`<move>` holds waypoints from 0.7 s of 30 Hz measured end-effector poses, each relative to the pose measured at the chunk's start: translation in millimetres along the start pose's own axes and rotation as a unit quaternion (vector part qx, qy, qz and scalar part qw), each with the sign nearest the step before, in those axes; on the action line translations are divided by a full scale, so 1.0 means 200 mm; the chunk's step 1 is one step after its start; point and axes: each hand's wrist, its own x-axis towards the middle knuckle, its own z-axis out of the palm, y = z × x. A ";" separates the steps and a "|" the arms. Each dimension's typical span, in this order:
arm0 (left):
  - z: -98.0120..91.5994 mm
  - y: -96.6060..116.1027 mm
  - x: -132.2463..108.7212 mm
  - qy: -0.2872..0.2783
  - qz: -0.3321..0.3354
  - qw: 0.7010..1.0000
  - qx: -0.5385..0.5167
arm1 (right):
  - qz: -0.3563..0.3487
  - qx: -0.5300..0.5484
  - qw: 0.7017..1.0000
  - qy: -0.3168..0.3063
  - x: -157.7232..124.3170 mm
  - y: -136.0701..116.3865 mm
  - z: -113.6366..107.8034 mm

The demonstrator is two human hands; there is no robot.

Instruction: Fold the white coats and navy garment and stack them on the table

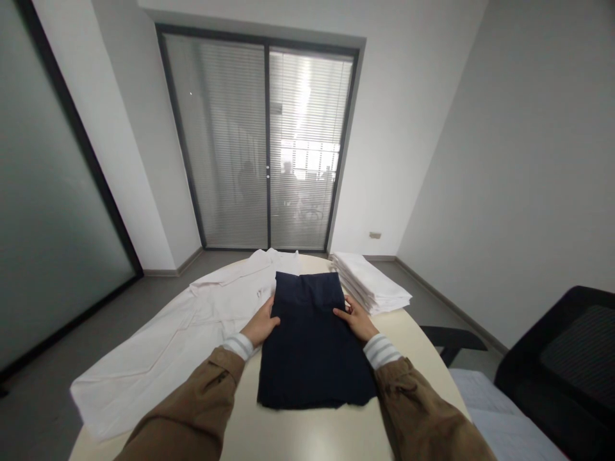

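A dark navy folded cloth [312, 352] lies in the middle of the round cream table, its narrower end away from me. My left hand [262, 322] grips its left edge near the far end, thumb on top and the other fingers mostly hidden. On the opposite edge, my right hand [356, 318] holds the cloth with the thumb on top and fingers curled beside it. Left of the navy cloth, a white garment [177, 326] with thin reddish lines is spread out and hangs over the table edge. A stack of folded white cloths [369, 282] sits at the back right.
The round table [307, 438] has a bare strip near me. A black chair [567, 365] stands at the right, with pale cloth [500, 410] on its seat. Beyond the table is a glass door [269, 141] with blinds.
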 end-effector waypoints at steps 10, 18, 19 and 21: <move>-0.06 -0.03 0.01 0.012 -0.072 0.996 -0.049 | -0.017 0.029 0.999 -0.030 -0.04 -0.03 -0.01; -0.04 -0.02 0.00 0.072 -0.087 0.991 -0.079 | -0.024 -0.030 0.999 -0.009 0.01 0.03 -0.07; -0.03 -0.01 0.00 0.075 -0.086 0.990 -0.086 | -0.031 -0.039 0.999 -0.007 0.01 0.04 -0.08; -0.02 0.01 -0.01 0.079 -0.084 0.988 -0.103 | -0.055 -0.056 0.997 -0.005 0.01 0.06 -0.09</move>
